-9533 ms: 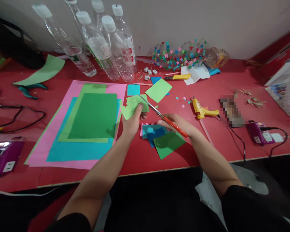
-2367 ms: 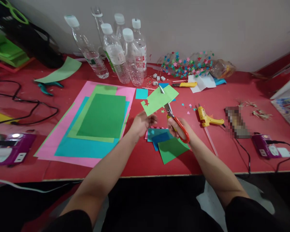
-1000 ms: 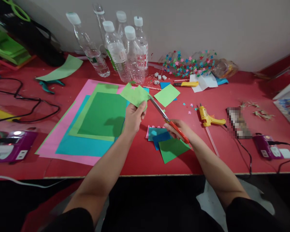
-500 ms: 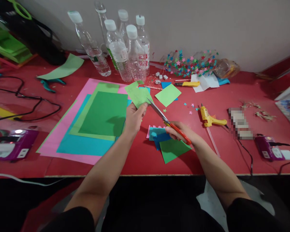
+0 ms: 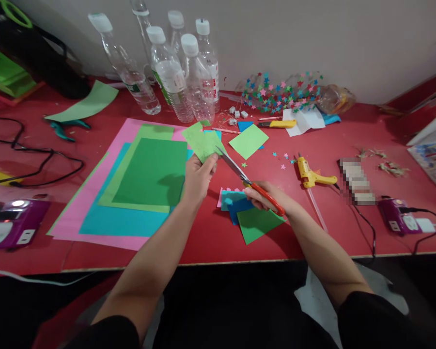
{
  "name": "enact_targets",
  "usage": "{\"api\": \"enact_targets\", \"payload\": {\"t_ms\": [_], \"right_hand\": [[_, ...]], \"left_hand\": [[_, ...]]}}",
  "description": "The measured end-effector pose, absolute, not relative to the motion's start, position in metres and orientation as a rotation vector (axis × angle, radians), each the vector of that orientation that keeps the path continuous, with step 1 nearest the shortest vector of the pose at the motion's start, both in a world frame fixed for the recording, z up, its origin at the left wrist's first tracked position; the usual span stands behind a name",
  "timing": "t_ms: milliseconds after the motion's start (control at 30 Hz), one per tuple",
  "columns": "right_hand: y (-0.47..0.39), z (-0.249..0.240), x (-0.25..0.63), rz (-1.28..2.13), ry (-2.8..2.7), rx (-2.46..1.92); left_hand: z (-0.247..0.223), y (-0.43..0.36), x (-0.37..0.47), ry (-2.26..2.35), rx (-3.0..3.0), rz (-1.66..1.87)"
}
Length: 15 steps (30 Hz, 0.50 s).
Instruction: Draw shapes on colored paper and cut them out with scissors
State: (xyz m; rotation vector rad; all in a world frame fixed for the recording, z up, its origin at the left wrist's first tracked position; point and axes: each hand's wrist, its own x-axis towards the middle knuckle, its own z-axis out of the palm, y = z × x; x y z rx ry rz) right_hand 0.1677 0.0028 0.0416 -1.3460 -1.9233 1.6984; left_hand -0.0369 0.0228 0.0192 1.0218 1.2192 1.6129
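My left hand pinches a light green piece of paper by its lower right part, over the table. Faint pencil-like lines show on that paper, and a small flap sticks up at its top. Closed around the red handles of a pair of scissors is my right hand. The blades point up and left, with their tips at the right edge of the light green paper. Below the right hand lie a dark green sheet and blue paper pieces. A stack of coloured sheets lies left of my left hand.
Several plastic bottles stand along the wall. A star-filled bottle lies behind a yellow cutter. On the right are a yellow glue gun and a purple power socket with cables. Teal pliers lie at left.
The whole view has shifted slightly, so things on the table appear a little further left. Both hands keep their hold on the paper and the scissors, nearly in the same pose.
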Motion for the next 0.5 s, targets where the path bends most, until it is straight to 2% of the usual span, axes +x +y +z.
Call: {"api": "enact_targets", "payload": {"t_ms": [500], "right_hand": [[0.007,0.069,0.170,1.667,-2.018,-1.423]], "left_hand": [[0.024,0.023,-0.035,1.167,0.946,1.619]]}}
